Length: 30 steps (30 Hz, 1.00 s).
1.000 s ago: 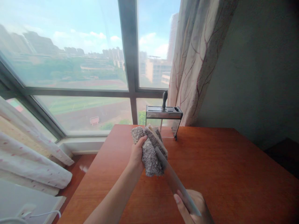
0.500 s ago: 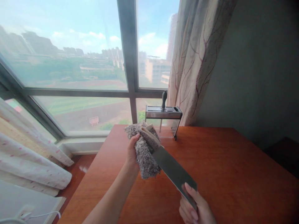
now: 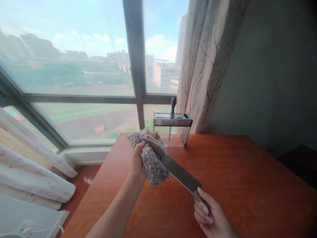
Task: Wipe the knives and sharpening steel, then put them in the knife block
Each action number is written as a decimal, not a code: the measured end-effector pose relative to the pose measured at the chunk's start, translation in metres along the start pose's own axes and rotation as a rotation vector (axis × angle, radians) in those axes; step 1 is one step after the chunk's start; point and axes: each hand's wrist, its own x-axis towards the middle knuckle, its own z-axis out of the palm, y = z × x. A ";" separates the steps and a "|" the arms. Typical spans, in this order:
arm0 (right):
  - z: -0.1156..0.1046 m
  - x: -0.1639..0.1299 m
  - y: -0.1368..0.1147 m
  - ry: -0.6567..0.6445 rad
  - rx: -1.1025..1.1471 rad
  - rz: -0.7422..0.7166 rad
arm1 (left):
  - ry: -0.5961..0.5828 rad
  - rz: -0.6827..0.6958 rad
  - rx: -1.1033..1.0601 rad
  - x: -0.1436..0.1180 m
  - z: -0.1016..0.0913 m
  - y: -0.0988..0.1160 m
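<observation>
A fluffy grey cloth [image 3: 154,167] is bunched in my left hand [image 3: 137,161], my thumb pressed on top of it. From its folds comes the broad dark metal blade of a kitchen knife [image 3: 182,173], slanting down to the right. My right hand [image 3: 210,210] is closed on the blade's near end, thumb above and fingers curled below. The knife's other end is covered by the cloth, and its handle cannot be made out. Both hands are raised above the wooden table [image 3: 235,185].
A knife block [image 3: 172,120] with clear sides and a metal top stands at the table's far edge, one dark-handled tool upright in it. Behind are a large window [image 3: 86,122] and a patterned curtain [image 3: 200,66]. A white cable [image 3: 47,228] lies lower left.
The cloth and my left hand have shifted slightly left and up. The blade has tilted, showing narrower, and my right hand has moved a little to the right.
</observation>
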 end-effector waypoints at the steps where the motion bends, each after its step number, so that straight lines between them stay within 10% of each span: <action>1: -0.002 -0.001 -0.002 0.020 -0.074 -0.025 | -0.004 0.025 -0.007 0.001 0.000 0.001; 8: -0.024 -0.014 -0.032 0.201 -1.057 -0.397 | -0.024 0.103 -0.012 0.003 0.000 0.005; 15: 0.034 -0.004 -0.039 0.128 -1.856 -1.105 | 0.032 0.108 0.023 -0.001 0.007 -0.005; 20: 0.062 0.017 -0.032 0.127 -2.002 -1.174 | 0.070 0.073 0.048 -0.003 0.014 -0.011; 30: 0.040 0.019 -0.031 0.071 -1.840 -1.208 | -0.039 0.050 0.049 -0.002 0.019 -0.004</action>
